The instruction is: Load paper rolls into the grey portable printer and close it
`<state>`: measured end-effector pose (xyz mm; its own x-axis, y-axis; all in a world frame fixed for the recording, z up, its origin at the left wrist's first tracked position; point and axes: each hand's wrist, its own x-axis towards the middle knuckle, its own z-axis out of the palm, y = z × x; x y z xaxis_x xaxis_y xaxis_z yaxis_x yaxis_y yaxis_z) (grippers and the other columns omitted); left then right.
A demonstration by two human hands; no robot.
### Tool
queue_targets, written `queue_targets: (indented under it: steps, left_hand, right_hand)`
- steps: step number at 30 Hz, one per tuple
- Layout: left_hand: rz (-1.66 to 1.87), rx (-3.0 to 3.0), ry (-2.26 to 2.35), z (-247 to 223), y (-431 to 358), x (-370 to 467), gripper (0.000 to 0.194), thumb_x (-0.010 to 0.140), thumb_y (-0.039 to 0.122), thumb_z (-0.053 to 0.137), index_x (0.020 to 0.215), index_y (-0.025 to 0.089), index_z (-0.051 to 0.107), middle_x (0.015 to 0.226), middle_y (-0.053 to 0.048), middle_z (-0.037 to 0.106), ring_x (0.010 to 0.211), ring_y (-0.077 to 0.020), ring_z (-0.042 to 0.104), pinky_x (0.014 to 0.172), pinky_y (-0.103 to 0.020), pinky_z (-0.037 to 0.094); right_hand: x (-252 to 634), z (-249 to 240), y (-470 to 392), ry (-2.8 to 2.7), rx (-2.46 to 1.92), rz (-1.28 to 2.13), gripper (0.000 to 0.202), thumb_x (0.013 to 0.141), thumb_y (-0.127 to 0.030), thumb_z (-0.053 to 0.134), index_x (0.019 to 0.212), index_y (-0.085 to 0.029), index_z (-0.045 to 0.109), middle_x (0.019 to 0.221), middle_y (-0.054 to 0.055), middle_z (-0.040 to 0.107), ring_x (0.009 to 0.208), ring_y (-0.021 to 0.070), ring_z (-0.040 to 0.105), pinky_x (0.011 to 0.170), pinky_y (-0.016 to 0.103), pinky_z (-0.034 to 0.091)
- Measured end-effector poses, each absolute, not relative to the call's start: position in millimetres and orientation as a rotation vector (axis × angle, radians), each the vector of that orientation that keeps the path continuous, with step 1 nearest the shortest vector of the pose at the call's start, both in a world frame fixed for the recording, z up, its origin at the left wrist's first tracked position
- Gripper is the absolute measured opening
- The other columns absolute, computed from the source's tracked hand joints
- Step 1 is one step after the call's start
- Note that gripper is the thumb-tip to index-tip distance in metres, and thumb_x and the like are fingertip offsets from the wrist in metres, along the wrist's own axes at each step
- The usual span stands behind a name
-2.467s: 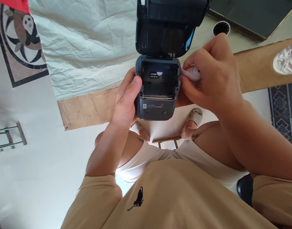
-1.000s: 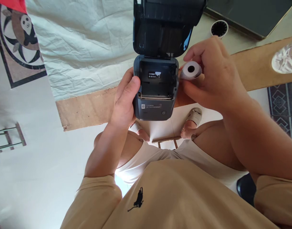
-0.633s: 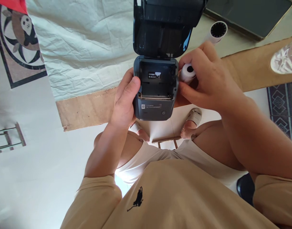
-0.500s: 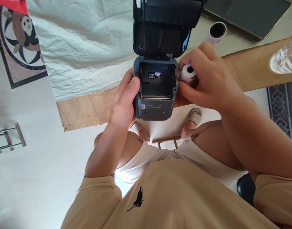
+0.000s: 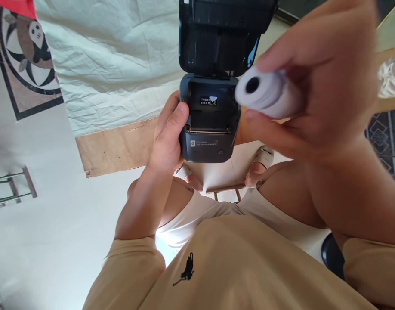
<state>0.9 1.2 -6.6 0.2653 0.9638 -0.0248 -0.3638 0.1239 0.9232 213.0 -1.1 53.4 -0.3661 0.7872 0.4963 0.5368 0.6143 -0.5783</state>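
Observation:
A dark grey portable label printer [image 5: 210,148] is held over the table's front edge, its hinged lid [image 5: 220,51] swung fully back. The paper bay inside shows a small printed sticker and no roll. My left hand [image 5: 168,133] is closed on the printer's left side, thumb on its upper rim. My right hand [image 5: 326,86], blurred by motion, grips a white paper roll [image 5: 265,92] between thumb and fingers. The roll's dark core hole faces the printer, and its end is near the bay's right edge; whether they touch I cannot tell.
A pale green cloth [image 5: 116,56] covers the table, with a bare wooden edge [image 5: 120,148] in front. At the back right lies a dark flat panel [image 5: 297,8], partly behind my right hand. A clear plastic item [image 5: 393,75] sits at the far right edge. My knees are below.
My right hand has lifted the paper roll up from beside the printer, closer to the camera, and now hides the second white roll on the table. My left hand and the printer have hardly moved.

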Motion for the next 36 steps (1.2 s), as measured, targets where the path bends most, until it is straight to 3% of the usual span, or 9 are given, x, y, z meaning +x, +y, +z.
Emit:
queue_targets:
  steps: [6, 13, 18, 21, 24, 27, 30, 36]
  left_hand:
    - [1.148, 1.004, 0.802, -1, -1, -1, 0.039, 0.088, 0.054, 0.052, 0.103, 0.021, 0.066, 0.095, -0.004, 0.066, 0.090, -0.0192, 0.062, 0.080, -0.035, 0.051]
    - [1.153, 1.038, 0.816, -3, 0, 0, 0.029, 0.090, 0.050, 0.054, 0.098, 0.026, 0.067, 0.090, -0.002, 0.066, 0.113, -0.0243, 0.062, 0.105, -0.041, 0.046]
    - [1.195, 1.116, 0.785, -16, 8, -3, 0.043, 0.075, 0.061, 0.064, 0.102, 0.027, 0.070, 0.096, -0.004, 0.069, 0.120, -0.0330, 0.053, 0.112, -0.050, 0.041]
    - [1.178, 1.224, 0.707, -25, 15, -9, 0.044, 0.080, 0.060, 0.059, 0.107, 0.027, 0.068, 0.097, -0.006, 0.068, 0.128, -0.0358, 0.047, 0.115, -0.054, 0.034]
    - [1.170, 1.325, 0.593, -32, 20, -13, 0.048, 0.075, 0.064, 0.064, 0.109, 0.030, 0.067, 0.094, -0.005, 0.068, 0.131, -0.0378, 0.044, 0.119, -0.056, 0.028]
    - [1.175, 1.265, 0.612, -30, 17, -12, 0.051, 0.074, 0.069, 0.062, 0.106, 0.029, 0.067, 0.096, -0.007, 0.068, 0.136, -0.0403, 0.039, 0.116, -0.057, 0.029]
    - [1.164, 1.150, 0.700, -23, 10, -8, 0.043, 0.082, 0.063, 0.056, 0.102, 0.026, 0.065, 0.102, -0.007, 0.068, 0.138, -0.0380, 0.036, 0.112, -0.056, 0.034]
    - [1.191, 1.167, 0.741, -19, 6, -5, 0.046, 0.076, 0.068, 0.062, 0.095, 0.026, 0.066, 0.090, -0.005, 0.067, 0.130, -0.0363, 0.045, 0.095, -0.049, 0.044]
  right_hand:
    - [184, 38, -1, -2.110, -0.974, 0.073, 0.024, 0.090, -0.020, 0.052, 0.113, -0.023, 0.058, 0.103, 0.002, 0.060, 0.093, 0.0106, 0.059, 0.082, 0.027, 0.049]
    - [177, 46, 2, -2.085, -0.992, 0.082, 0.018, 0.091, -0.023, 0.048, 0.106, -0.020, 0.058, 0.105, 0.003, 0.061, 0.100, 0.0114, 0.058, 0.091, 0.032, 0.049]
    - [173, 48, 0, -2.220, -1.234, 0.155, 0.021, 0.084, -0.013, 0.045, 0.099, -0.024, 0.053, 0.110, -0.001, 0.063, 0.103, 0.0134, 0.060, 0.082, 0.029, 0.049]
    - [174, 45, 1, -2.207, -1.225, 0.156, 0.017, 0.084, -0.012, 0.043, 0.094, -0.024, 0.050, 0.108, -0.001, 0.063, 0.103, 0.0125, 0.061, 0.084, 0.029, 0.048]
    - [174, 40, 3, -2.154, -1.161, 0.158, 0.012, 0.087, -0.015, 0.040, 0.090, -0.023, 0.048, 0.103, -0.002, 0.062, 0.100, 0.0109, 0.060, 0.084, 0.027, 0.048]
    - [173, 37, 7, -2.126, -1.117, 0.218, 0.008, 0.089, -0.019, 0.042, 0.086, -0.022, 0.049, 0.101, 0.001, 0.063, 0.098, 0.0118, 0.061, 0.082, 0.028, 0.048]
    - [172, 37, 9, -2.134, -1.168, 0.250, 0.011, 0.090, -0.024, 0.043, 0.082, -0.021, 0.049, 0.098, 0.002, 0.064, 0.094, 0.0134, 0.062, 0.082, 0.030, 0.048]
    - [177, 41, 10, -2.213, -1.260, 0.268, 0.007, 0.078, -0.016, 0.052, 0.075, -0.021, 0.054, 0.084, -0.001, 0.065, 0.095, 0.0196, 0.063, 0.078, 0.033, 0.047]
